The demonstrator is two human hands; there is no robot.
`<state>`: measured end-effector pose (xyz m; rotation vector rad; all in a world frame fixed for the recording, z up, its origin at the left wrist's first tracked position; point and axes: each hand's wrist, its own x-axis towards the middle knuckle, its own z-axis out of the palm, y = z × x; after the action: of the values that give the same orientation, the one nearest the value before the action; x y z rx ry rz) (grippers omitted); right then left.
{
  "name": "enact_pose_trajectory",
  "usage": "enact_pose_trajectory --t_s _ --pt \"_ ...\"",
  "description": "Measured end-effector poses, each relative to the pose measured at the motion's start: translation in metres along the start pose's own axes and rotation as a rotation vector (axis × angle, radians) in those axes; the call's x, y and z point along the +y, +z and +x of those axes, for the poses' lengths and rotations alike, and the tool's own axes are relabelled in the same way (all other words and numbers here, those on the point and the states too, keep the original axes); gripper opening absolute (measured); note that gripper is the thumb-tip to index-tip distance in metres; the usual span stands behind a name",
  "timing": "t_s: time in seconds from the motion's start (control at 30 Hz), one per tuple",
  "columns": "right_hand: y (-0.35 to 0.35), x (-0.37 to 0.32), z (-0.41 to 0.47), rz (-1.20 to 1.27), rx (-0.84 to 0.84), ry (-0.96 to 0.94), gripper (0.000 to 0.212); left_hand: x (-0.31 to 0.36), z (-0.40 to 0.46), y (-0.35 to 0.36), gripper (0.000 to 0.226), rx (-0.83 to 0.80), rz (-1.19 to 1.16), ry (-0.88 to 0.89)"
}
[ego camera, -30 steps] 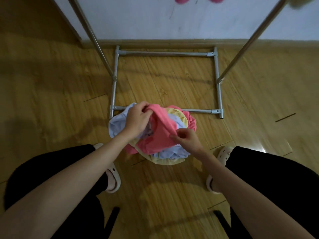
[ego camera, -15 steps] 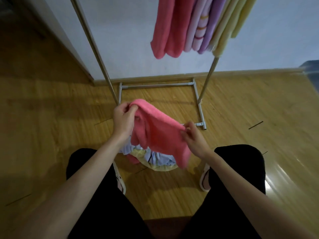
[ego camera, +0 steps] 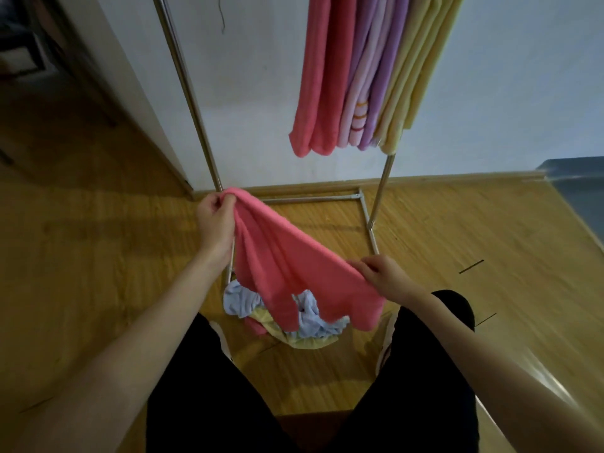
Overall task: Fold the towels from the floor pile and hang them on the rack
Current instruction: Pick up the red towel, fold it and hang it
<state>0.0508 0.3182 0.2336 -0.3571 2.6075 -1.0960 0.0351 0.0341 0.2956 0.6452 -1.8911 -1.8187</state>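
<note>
Pink towel (ego camera: 294,266) btwn both hands, above pile (ego camera: 307,325)

A room with a glossy wood-plank floor (ego camera: 98,273) meeting a plain white wall (ego camera: 255,93) at a wooden baseboard (ego camera: 457,179) (dark furniture (ego camera: 29,53), indistinct, sits at far left), light glaring off the boards at lower right.

You wear black trousers (ego camera: 209,397) on both legs, and your forearms are bare, no sleeves showing. A pale slipper (ego camera: 387,338) shows at your right foot, only partly visible beside the trouser leg.
</note>
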Motion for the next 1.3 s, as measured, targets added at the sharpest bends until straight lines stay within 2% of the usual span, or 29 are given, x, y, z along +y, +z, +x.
enact_pose_trajectory --t_s 0.1,0.2,0.3,0.43,0.53,0.6,0.73,0.9,1.0,1.03,1.1,1.13,1.17,1.23,1.3 --pt "-0.007 -0.006 -0.003 0.009 -0.027 0.159 0.061 -0.001 0.009 -0.001 0.021 0.056 -0.023 -0.053" --pt "-0.025 -0.033 -0.007 0.064 -0.101 0.076 0.058 -0.001 0.015 -0.002 0.013 -0.001 0.028 -0.073" --pt "-0.040 -0.069 -0.006 0.236 -0.153 -0.011 0.055 0.000 0.016 -0.002 0.013 -0.080 0.128 -0.029" --pt "-0.057 -0.122 -0.007 0.450 0.020 -0.080 0.042 0.005 0.020 -0.002 0.011 -0.100 0.234 0.060" --pt "-0.069 -0.146 -0.005 0.428 0.127 -0.158 0.056 0.012 0.024 -0.004 0.016 -0.145 0.318 0.102" --pt "-0.074 -0.160 -0.003 0.478 0.162 -0.149 0.056 0.018 0.022 -0.003 0.016 -0.242 0.314 0.116" --pt "-0.076 -0.189 0.010 0.637 0.264 -0.083 0.033 0.037 0.005 -0.006 0.023 -0.388 0.239 0.059" --pt "-0.066 -0.215 0.028 0.672 0.319 0.032 0.027 0.060 -0.021 -0.022 0.010 -0.785 0.348 0.156" --pt "-0.051 -0.224 0.037 0.782 0.336 0.122 0.022 0.054 -0.032 -0.035 0.034 -1.026 0.547 0.212" --pt "-0.046 -0.227 0.040 0.833 0.354 0.135 0.021 0.049 -0.036 -0.038 0.046 -1.050 0.646 0.237" --pt "-0.040 -0.236 0.042 0.920 0.383 0.157 0.017 0.043 -0.044 -0.043 0.075 -0.978 0.795 0.278" --pt "-0.038 -0.240 0.043 0.947 0.391 0.161 0.017 0.039 -0.047 -0.043 0.084 -0.918 0.827 0.318" --pt "-0.036 -0.242 0.045 0.956 0.398 0.160 0.019 0.036 -0.051 -0.043 0.082 -0.864 0.824 0.377" --pt "-0.034 -0.244 0.045 0.944 0.399 0.159 0.021 0.029 -0.055 -0.040 0.051 -0.741 0.717 0.461" --pt "-0.037 -0.243 0.045 0.935 0.399 0.167 0.019 0.025 -0.052 -0.039 0.030 -0.656 0.635 0.413"
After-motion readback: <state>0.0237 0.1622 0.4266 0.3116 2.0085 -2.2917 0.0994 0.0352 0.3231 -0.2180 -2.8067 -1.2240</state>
